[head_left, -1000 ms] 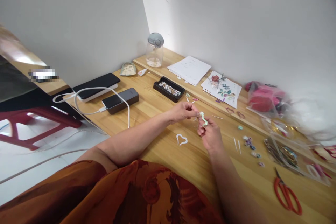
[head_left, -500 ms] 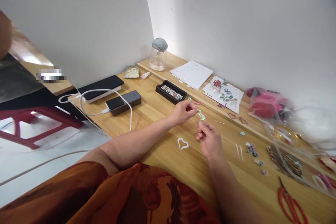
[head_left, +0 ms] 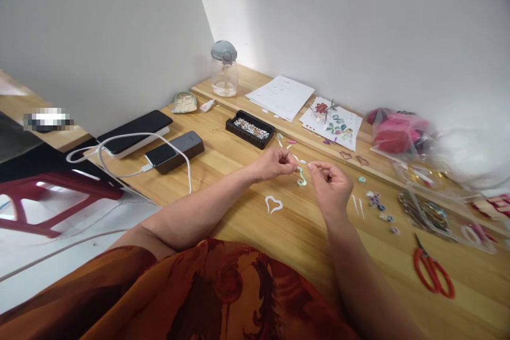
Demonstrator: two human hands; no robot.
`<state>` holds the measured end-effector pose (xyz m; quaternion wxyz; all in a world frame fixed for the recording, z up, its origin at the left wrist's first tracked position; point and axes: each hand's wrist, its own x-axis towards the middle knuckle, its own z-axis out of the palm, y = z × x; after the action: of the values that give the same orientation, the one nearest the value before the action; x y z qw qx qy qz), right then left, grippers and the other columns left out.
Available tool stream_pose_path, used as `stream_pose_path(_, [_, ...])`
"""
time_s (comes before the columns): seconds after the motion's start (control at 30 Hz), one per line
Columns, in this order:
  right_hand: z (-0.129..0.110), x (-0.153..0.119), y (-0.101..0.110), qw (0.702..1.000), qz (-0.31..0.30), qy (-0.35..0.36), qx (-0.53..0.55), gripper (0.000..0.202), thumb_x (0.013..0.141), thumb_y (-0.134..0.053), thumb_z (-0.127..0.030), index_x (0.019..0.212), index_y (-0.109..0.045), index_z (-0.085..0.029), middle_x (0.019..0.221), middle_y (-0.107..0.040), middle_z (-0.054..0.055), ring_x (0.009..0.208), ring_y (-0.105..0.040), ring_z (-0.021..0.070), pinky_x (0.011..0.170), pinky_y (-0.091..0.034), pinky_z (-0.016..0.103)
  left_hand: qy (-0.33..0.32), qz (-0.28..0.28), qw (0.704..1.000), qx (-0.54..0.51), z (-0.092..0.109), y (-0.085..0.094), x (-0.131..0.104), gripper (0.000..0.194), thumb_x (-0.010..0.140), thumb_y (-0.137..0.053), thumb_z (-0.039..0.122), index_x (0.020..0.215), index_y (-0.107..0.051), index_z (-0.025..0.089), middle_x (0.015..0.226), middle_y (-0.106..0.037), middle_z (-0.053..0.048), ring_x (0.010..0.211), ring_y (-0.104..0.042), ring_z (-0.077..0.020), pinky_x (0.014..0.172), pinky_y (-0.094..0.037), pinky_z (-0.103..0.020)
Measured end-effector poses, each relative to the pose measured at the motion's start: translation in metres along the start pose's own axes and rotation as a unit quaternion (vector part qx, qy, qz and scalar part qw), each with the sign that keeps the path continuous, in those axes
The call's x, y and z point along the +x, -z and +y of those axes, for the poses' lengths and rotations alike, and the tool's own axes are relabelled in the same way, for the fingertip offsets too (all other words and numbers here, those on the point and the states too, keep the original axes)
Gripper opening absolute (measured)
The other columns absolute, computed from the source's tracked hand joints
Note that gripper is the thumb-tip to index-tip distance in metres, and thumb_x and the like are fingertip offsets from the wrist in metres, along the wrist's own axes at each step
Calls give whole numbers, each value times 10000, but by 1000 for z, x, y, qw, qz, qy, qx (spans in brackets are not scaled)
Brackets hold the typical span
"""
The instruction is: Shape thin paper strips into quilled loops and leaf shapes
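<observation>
My left hand (head_left: pixel 278 163) is closed in a pinch on a pale green curled strip (head_left: pixel 302 177), which hangs from the fingertips above the table. My right hand (head_left: pixel 331 185) is just to its right, thumb and forefinger pressed together. Whatever sits in that pinch is too small to make out. A small white oval piece (head_left: pixel 303 161) shows between the two hands; I cannot tell whether the right fingertips touch it. Nearer me on the wood lies a white heart-shaped outline (head_left: pixel 273 204), open at its lower tip.
Behind my hands stands a black tray of beads (head_left: pixel 250 129). Red-handled scissors (head_left: pixel 432 271) lie at right, near small coloured rolls (head_left: pixel 375 201) and two white strips (head_left: pixel 358 207). A power bank (head_left: pixel 181 151) with a white cable is at left; a lidded jar (head_left: pixel 224 71) stands by the wall.
My right hand has risen from below the green strip to beside it, level with my left hand. The left hand keeps its pinch. The whole view has shifted slightly.
</observation>
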<state>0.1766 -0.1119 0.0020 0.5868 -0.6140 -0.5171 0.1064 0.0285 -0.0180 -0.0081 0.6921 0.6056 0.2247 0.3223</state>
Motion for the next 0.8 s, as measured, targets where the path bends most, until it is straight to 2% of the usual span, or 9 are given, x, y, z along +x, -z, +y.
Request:
stream_pose_path(0.33, [4, 0, -3, 999, -4, -34, 27, 178, 780, -719, -337, 827, -729, -165, 507, -381, -73, 487, -300, 77, 475, -252, 236, 2, -43, 999, -22, 5, -2, -3, 237, 669, -780, 262, 711, -606, 107, 649, -623, 9, 600, -522, -57, 617, -399, -213])
stream_pose_path(0.8, [8, 0, -4, 999, 3, -19, 35, 159, 781, -721, -321, 824, -731, -168, 509, -381, -75, 487, -295, 73, 475, -250, 236, 6, -45, 999, -28, 4, -3, -4, 232, 675, -774, 260, 715, -601, 112, 657, -617, 10, 601, -519, -59, 608, -379, -218])
